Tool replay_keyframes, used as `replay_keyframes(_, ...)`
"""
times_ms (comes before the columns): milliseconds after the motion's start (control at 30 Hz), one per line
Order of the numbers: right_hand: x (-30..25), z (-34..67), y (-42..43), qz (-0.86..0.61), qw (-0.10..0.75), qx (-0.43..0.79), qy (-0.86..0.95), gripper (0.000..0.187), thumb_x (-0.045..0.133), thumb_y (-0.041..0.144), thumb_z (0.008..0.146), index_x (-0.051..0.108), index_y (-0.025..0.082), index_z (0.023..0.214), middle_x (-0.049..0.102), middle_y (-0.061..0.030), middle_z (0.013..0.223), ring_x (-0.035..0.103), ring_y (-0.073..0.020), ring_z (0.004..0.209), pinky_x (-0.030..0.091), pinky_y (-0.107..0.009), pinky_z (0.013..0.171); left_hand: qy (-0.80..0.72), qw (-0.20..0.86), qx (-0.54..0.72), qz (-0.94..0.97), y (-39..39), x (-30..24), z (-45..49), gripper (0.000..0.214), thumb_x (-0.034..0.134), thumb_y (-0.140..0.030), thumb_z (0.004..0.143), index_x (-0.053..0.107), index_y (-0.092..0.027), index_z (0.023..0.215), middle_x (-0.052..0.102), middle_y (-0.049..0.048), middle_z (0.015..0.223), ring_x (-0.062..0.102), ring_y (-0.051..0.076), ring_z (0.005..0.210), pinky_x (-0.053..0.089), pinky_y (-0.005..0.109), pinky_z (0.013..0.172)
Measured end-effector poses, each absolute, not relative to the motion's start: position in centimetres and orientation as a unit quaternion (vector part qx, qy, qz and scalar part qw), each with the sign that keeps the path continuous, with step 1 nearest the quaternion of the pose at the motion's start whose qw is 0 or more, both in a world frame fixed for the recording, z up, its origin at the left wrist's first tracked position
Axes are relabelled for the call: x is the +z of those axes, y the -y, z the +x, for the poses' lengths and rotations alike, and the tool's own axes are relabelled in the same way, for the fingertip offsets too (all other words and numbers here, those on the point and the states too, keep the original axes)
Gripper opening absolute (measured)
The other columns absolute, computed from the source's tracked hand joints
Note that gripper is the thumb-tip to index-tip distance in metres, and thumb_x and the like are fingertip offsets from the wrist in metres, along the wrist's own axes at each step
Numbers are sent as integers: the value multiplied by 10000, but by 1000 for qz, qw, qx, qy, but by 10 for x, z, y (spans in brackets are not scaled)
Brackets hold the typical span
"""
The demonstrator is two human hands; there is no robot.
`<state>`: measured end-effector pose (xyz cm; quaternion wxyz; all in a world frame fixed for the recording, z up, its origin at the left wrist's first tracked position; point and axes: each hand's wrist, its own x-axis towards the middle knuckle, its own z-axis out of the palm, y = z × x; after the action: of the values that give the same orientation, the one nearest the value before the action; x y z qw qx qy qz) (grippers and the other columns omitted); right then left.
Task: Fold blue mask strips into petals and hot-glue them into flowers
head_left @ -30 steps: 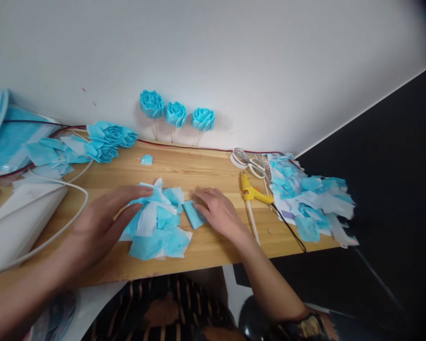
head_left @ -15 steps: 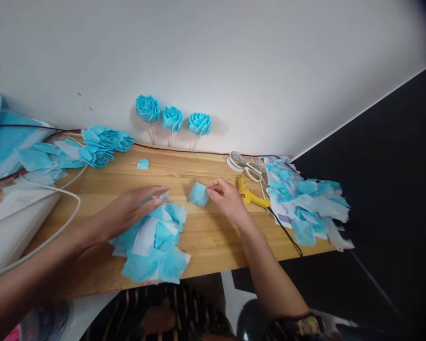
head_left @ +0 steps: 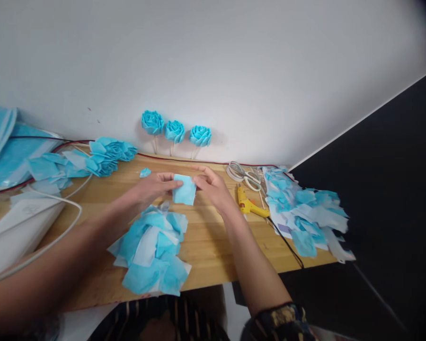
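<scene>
A small light-blue square of thin fabric [head_left: 184, 191] hangs between my hands above the table. My left hand [head_left: 159, 185] pinches its upper left edge between thumb and fingers. At its upper right corner, my right hand [head_left: 210, 185] grips it the same way. Just below my left hand lies a loose pile of blue and white fabric pieces [head_left: 152, 253]. A small folded blue piece [head_left: 145, 173] rests on the table beyond my left hand.
Three blue fabric flowers [head_left: 174, 131] on sticks lean against the wall. More flowers [head_left: 110, 154] lie left, near a white box [head_left: 24, 222] and cable. To the right are scissors [head_left: 248, 176], a yellow glue gun [head_left: 250, 203] and a heap of scraps [head_left: 305, 213].
My left hand has left the pile and now grips the fabric square. My right hand has brought the square a little left and up. The view has tilted slightly.
</scene>
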<state>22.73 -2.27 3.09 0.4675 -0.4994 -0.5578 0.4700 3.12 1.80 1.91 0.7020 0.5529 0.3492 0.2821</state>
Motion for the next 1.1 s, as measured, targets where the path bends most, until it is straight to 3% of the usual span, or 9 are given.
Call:
replay_keyframes(133, 21, 223, 16, -471, 503, 533, 491, 462, 496, 528, 923, 591, 211, 1245, 681, -17, 816, 640, -148, 713, 527, -293, 727, -389, 648, 361, 546, -19, 13, 29, 281, 738, -414, 784, 700, -167, 910, 758, 52, 886, 680, 187, 792, 539, 340, 805)
replay_keyframes(233, 9, 216, 14, -448, 515, 559, 471, 520, 569, 593, 869, 624, 211, 1218, 716, -38, 884, 656, -162, 763, 523, -297, 741, -401, 625, 404, 534, -17, 12, 30, 302, 742, -431, 743, 684, -156, 854, 731, 39, 804, 648, 177, 733, 521, 323, 748)
replay_keyframes(367, -2, 208, 15, -458, 543, 538, 454, 413, 795, 426, 702, 714, 212, 1046, 722, -10, 902, 630, -148, 776, 496, -262, 728, -409, 605, 427, 533, -14, 12, 31, 297, 740, -443, 714, 679, -160, 779, 693, 27, 732, 601, 168, 686, 489, 301, 695)
replay_keyframes(500, -5, 208, 19, -483, 573, 464, 472, 175, 741, 332, 737, 704, 192, 834, 663, 32, 738, 566, -114, 670, 459, -240, 673, -434, 555, 468, 533, -14, 11, 28, 264, 701, -431, 761, 688, -175, 824, 695, 26, 778, 607, 176, 731, 486, 298, 729)
replay_keyframes(600, -4, 211, 21, -514, 590, 375, 497, 157, 682, 319, 781, 687, 194, 875, 689, 13, 805, 604, -133, 723, 485, -260, 713, -461, 503, 501, 532, -13, 13, 26, 260, 641, -431, 831, 698, -178, 852, 699, 35, 803, 606, 176, 744, 473, 280, 692)
replay_keyframes(700, -3, 213, 24, -542, 581, 248, 554, 147, 623, 289, 837, 688, 197, 931, 711, -23, 905, 641, -162, 822, 510, -290, 777, -418, 558, 464, 546, -8, 17, 28, 366, 586, -490, 889, 726, -153, 865, 731, 82, 871, 648, 207, 835, 500, 306, 742)
replay_keyframes(867, 4, 208, 32, -506, 504, 94, 694, 175, 556, 189, 901, 693, 213, 1008, 728, -56, 970, 654, -192, 911, 511, -337, 839, -287, 721, 404, 484, 2, 15, 36, 398, 677, -455, 871, 691, -195, 1172, 711, 95, 1207, 645, 236, 1119, 478, 368, 999)
replay_keyframes(967, 10, 205, 38, -462, 455, 85, 756, 212, 555, 230, 941, 669, 236, 1120, 740, -57, 1052, 650, -208, 990, 490, -373, 901, -280, 768, 418, 397, 2, 12, 37, 386, 746, -308, 828, 671, -202, 1191, 724, 74, 1170, 672, 197, 1064, 513, 314, 948)
replay_keyframes(1100, 15, 208, 41, -461, 490, 88, 735, 258, 497, 253, 975, 639, 256, 1190, 727, -53, 1100, 638, -216, 1039, 479, -404, 938, -309, 767, 451, 336, -3, 11, 35, 366, 758, -153, 770, 693, -173, 1130, 747, 66, 1064, 704, 158, 896, 558, 262, 830)
